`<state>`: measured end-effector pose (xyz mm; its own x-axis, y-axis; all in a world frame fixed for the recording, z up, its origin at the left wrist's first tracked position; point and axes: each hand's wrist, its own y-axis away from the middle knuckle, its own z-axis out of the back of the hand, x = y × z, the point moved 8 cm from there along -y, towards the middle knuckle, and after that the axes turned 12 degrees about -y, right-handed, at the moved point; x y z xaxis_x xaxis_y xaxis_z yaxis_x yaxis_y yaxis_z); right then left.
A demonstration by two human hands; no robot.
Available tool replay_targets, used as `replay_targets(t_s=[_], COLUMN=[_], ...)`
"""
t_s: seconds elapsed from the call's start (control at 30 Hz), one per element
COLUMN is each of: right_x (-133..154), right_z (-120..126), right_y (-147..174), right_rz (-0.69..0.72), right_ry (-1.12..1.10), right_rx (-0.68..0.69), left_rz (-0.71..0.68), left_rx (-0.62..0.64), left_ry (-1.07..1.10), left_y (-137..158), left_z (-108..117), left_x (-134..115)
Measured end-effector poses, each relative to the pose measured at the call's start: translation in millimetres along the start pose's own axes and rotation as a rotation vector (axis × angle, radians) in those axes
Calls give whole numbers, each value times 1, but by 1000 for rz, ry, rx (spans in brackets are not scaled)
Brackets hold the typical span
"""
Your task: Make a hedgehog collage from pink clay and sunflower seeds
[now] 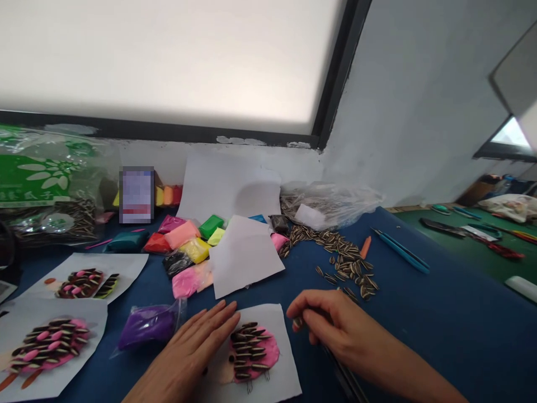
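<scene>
My left hand (pixel 195 350) lies flat with fingers outstretched on the left side of a white paper (pixel 289 386). The paper carries a pink clay hedgehog (pixel 271 350) with rows of striped sunflower seeds pressed in as spines, dark dots and drawn feet. Part of its pale face is hidden by my left hand. Just right of the paper, my right hand (pixel 335 322) is curled, its fingertips closed on what looks like a sunflower seed (pixel 297 323). Beyond it spreads a loose pile of sunflower seeds (pixel 350 257). A purple clay packet (pixel 149 326) is beside my left hand.
Two finished-looking hedgehog pictures (pixel 54 344) lie at left. Colourful clay packets (pixel 184 235) and a folded white sheet (pixel 247 252) sit mid-table. A seed bag (pixel 50 184) stands back left. A blue pen-like tool (pixel 400 250) and orange stick (pixel 366 246) lie right.
</scene>
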<state>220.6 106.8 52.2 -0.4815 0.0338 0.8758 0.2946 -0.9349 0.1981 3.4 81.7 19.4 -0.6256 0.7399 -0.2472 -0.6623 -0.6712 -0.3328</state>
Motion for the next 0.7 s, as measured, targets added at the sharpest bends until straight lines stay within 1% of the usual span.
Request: replay_targets(t_s=[0.07,0.13,0.27,0.37,0.57,0.7], right_x=[2,5,9,9,9,5], right_z=[-9,-16,-26,-31,-42,-40], right_y=[2,1,-1,0,2,0], right_rz=[11,60,174,210,254,215], right_ry=[-74,-57,90,200,367,374], right_rx=[41,51,46,31,78,35], left_rz=[-14,-22,-16,-23,-42,-31], left_rx=[18,34,40,28,48,61], left_ry=[5,17,28,26,26,21], left_y=[1,1,2,2,0,0], left_z=[-1,-3,-3,-1,1,2], left_x=[0,0,2,1,-1,-1])
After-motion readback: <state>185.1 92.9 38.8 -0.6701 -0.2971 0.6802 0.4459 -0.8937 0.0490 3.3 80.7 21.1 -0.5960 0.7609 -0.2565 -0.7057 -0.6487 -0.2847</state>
